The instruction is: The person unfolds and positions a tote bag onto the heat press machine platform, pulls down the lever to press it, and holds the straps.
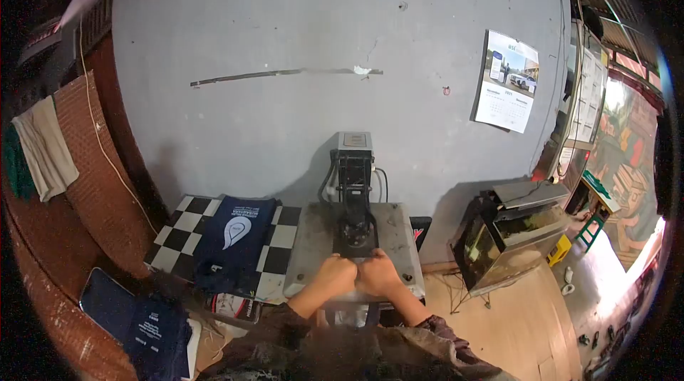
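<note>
A heat press with a wide grey top plate [306,238] stands against the wall, its control box [355,141] at the top. Both my hands are over the front part of the plate, side by side and close together. My left hand [335,275] is closed, fingers curled round the press's dark front handle, which is mostly hidden. My right hand [379,274] is closed in the same way on the handle. Left of the press, a dark blue printed cloth bag [235,238] lies flat on a black-and-white checkered surface [178,242].
More dark blue printed fabric [146,331] lies at the lower left. A glass tank [516,245] stands right of the press, above a light wooden surface [527,317]. A calendar [507,81] hangs on the wall. A pale cloth [46,149] hangs at the far left.
</note>
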`<action>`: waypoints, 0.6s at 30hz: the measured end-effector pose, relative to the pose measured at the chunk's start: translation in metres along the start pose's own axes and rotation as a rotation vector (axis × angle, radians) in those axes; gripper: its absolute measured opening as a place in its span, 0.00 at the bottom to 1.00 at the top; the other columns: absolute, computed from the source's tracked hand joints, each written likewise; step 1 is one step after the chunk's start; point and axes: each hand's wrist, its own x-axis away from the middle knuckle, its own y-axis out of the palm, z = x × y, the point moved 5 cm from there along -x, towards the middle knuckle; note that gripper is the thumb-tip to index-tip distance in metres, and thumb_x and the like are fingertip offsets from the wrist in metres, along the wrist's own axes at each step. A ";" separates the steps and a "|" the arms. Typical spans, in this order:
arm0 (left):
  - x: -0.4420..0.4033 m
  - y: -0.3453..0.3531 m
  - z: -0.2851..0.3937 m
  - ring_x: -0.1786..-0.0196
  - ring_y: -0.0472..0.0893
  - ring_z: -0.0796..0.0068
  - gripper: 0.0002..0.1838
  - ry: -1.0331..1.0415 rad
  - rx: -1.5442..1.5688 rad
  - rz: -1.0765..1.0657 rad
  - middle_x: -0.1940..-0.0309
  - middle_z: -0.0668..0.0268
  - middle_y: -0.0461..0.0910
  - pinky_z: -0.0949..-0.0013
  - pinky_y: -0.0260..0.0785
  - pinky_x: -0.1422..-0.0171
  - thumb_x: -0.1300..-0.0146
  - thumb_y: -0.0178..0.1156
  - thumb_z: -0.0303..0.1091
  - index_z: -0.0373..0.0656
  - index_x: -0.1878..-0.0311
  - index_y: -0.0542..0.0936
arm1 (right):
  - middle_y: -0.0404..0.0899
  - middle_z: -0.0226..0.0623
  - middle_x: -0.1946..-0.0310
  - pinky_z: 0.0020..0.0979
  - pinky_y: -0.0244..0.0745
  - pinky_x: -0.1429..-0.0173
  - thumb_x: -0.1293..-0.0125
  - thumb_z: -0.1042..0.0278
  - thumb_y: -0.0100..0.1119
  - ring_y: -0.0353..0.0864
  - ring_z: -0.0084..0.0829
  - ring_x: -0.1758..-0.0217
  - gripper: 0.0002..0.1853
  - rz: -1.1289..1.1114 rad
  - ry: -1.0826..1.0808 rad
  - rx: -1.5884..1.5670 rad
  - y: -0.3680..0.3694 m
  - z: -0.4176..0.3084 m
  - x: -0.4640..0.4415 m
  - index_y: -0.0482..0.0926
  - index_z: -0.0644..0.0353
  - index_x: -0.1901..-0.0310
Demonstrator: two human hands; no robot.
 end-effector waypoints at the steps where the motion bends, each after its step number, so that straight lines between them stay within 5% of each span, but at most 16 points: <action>1: 0.000 -0.002 0.000 0.66 0.86 0.53 0.08 -0.001 0.026 -0.012 0.73 0.51 0.85 0.53 0.75 0.48 0.56 0.65 0.34 0.39 0.76 0.86 | 0.82 0.45 0.78 0.42 0.68 0.35 0.53 0.56 0.61 0.84 0.42 0.69 0.12 0.007 -0.005 0.005 -0.002 -0.001 0.000 0.82 0.57 0.78; 5: -0.001 0.002 -0.002 0.70 0.84 0.48 0.08 -0.004 0.075 0.061 0.77 0.49 0.82 0.53 0.75 0.46 0.58 0.65 0.34 0.38 0.80 0.84 | 0.82 0.44 0.79 0.42 0.69 0.37 0.52 0.58 0.59 0.83 0.42 0.71 0.11 -0.022 -0.038 0.004 -0.011 -0.003 0.000 0.82 0.57 0.79; 7: -0.001 0.006 -0.003 0.72 0.84 0.47 0.09 -0.020 0.062 0.042 0.78 0.50 0.82 0.52 0.76 0.47 0.57 0.64 0.36 0.39 0.80 0.84 | 0.86 0.41 0.66 0.46 0.68 0.38 0.50 0.56 0.63 0.86 0.39 0.59 0.12 -0.181 0.003 0.004 -0.007 -0.001 -0.002 0.83 0.54 0.69; 9: -0.003 -0.001 -0.003 0.73 0.83 0.50 0.12 -0.012 0.040 0.039 0.79 0.51 0.82 0.54 0.76 0.51 0.56 0.64 0.39 0.39 0.81 0.84 | 0.86 0.40 0.66 0.47 0.69 0.40 0.51 0.55 0.64 0.86 0.39 0.58 0.14 -0.201 0.040 0.046 -0.003 0.003 -0.007 0.83 0.54 0.67; 11: -0.006 -0.027 -0.001 0.74 0.83 0.51 0.12 -0.010 0.036 0.054 0.79 0.51 0.82 0.55 0.76 0.53 0.56 0.65 0.40 0.40 0.81 0.83 | 0.80 0.40 0.80 0.43 0.72 0.46 0.56 0.63 0.61 0.82 0.41 0.72 0.06 0.269 -0.101 -0.113 -0.047 -0.007 -0.008 0.79 0.55 0.79; 13: -0.012 -0.044 0.000 0.75 0.83 0.53 0.12 -0.005 0.053 0.054 0.80 0.52 0.81 0.57 0.76 0.54 0.56 0.65 0.41 0.40 0.81 0.83 | 0.80 0.39 0.80 0.44 0.73 0.48 0.57 0.63 0.62 0.82 0.41 0.72 0.06 0.255 -0.068 -0.109 -0.053 0.001 -0.015 0.79 0.55 0.80; 15: -0.015 -0.067 0.001 0.75 0.83 0.54 0.13 0.023 0.041 0.280 0.80 0.53 0.81 0.59 0.75 0.56 0.57 0.65 0.42 0.41 0.81 0.82 | 0.79 0.39 0.80 0.44 0.74 0.49 0.58 0.62 0.63 0.82 0.43 0.71 0.07 0.216 -0.038 -0.080 -0.071 0.004 -0.021 0.78 0.55 0.81; 18: -0.014 -0.075 0.006 0.75 0.83 0.57 0.18 0.023 -0.009 0.330 0.80 0.57 0.82 0.60 0.75 0.55 0.54 0.69 0.47 0.39 0.79 0.82 | 0.82 0.41 0.77 0.44 0.75 0.41 0.59 0.62 0.65 0.84 0.42 0.69 0.09 0.154 0.014 -0.111 -0.083 0.001 -0.021 0.82 0.56 0.77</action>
